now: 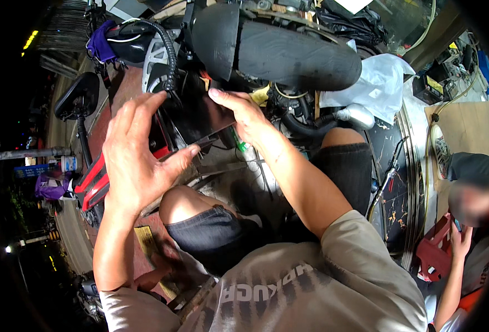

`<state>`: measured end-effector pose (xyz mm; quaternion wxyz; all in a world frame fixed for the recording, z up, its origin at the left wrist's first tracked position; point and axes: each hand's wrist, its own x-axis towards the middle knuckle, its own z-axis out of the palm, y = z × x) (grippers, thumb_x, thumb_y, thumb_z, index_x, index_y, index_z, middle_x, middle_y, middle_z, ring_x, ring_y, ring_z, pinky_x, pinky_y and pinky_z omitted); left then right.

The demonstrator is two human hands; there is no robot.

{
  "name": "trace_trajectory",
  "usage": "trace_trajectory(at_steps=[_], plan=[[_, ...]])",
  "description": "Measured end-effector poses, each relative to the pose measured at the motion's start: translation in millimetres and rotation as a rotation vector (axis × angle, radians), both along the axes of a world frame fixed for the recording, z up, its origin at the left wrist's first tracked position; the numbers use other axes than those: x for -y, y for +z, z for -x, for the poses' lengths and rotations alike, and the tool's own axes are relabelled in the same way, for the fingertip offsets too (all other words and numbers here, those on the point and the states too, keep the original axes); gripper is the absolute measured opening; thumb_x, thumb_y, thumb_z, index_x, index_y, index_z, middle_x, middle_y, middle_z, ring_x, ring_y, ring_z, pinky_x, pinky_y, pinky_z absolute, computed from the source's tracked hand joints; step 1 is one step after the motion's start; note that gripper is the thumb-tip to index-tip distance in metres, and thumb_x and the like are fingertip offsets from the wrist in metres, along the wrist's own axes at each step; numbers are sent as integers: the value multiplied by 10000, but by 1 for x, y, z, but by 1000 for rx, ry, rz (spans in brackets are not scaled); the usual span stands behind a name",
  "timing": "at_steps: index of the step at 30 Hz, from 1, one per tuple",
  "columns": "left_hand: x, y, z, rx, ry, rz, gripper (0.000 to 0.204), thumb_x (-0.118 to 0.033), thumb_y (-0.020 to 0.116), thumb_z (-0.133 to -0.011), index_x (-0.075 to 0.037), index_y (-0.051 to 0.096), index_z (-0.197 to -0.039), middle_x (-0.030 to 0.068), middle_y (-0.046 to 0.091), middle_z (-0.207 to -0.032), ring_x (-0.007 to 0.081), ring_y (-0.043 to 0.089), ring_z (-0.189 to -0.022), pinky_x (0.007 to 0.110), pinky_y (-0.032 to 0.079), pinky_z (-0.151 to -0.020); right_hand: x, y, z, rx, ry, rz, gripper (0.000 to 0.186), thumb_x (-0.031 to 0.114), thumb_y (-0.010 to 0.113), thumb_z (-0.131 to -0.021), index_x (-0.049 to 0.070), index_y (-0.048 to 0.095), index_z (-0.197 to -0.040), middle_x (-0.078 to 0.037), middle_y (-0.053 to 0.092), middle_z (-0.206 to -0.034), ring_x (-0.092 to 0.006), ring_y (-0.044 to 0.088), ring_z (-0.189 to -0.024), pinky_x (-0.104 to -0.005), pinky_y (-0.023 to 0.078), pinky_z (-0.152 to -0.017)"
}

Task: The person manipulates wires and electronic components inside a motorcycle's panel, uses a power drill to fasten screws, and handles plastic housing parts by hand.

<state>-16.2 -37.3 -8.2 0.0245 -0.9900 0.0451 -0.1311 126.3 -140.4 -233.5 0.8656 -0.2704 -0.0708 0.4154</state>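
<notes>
My right hand [247, 113] grips the right edge of a glossy black panel [203, 119], its thumb on top and most other fingers hidden. My left hand [136, 152] is spread wide at the panel's left side, thumb stretched out and fingers raised. Its thumb tip lies close to the panel's lower edge; whether it touches, I cannot tell. Just beyond both hands is a partly stripped motorcycle, with a black ribbed hose [170, 52] by my left fingertips. Red bodywork [96, 177] shows to the left of my left wrist.
A wide rear tyre [294, 55] and black mudguard [214, 41] stand ahead. Clear plastic sheeting [374, 83] drapes beside the silver exhaust end [358, 116]. A mirror [77, 97] sticks out left. At the right, a person sits near a dark red plastic stool [435, 249], holding a phone.
</notes>
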Motion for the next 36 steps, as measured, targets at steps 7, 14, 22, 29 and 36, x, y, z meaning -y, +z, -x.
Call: trace_trajectory(at_steps=[7, 14, 22, 29, 36], plan=[[2, -4, 1, -1, 24, 29, 886, -353, 964, -694, -21, 653, -1453, 212, 676, -1414, 433, 664, -1293, 493, 515, -1129, 3, 9, 12, 21, -179, 31, 305, 241, 867, -981, 37, 784, -1191, -39, 772, -1097, -130, 698, -1011, -304, 556, -911], [1, -4, -1, -4, 16, 15, 865, -389, 917, -727, -12, 646, -1457, 216, 675, -1412, 434, 658, -1299, 493, 510, -1121, 7, 6, 8, -16, -29, -2, 244, 221, 853, -986, 50, 780, -1145, -23, 765, -1069, -135, 697, -987, -308, 551, -906], [3, -7, -2, 39, -15, -47, 807, -349, 900, -721, -8, 654, -1409, 209, 696, -1342, 428, 664, -1247, 501, 509, -1058, -2, 6, 5, -5, -124, 88, 287, 246, 859, -962, 39, 771, -1140, -22, 731, -1024, -143, 664, -949, -306, 525, -873], [2, -5, 1, -6, 35, -33, 862, -356, 931, -716, -9, 634, -1447, 222, 675, -1406, 447, 650, -1292, 505, 496, -1116, -22, -11, -5, 244, -255, 250, 379, 341, 855, -958, 24, 759, -1142, 12, 684, -952, -92, 572, -845, -282, 469, -746], [2, -5, -1, 13, -1, -60, 858, -426, 915, -752, -11, 632, -1447, 230, 670, -1389, 459, 650, -1259, 518, 502, -1088, -32, -18, 4, 361, -415, 397, 363, 348, 801, -1001, -6, 770, -1076, -14, 684, -852, -114, 600, -790, -318, 510, -721]])
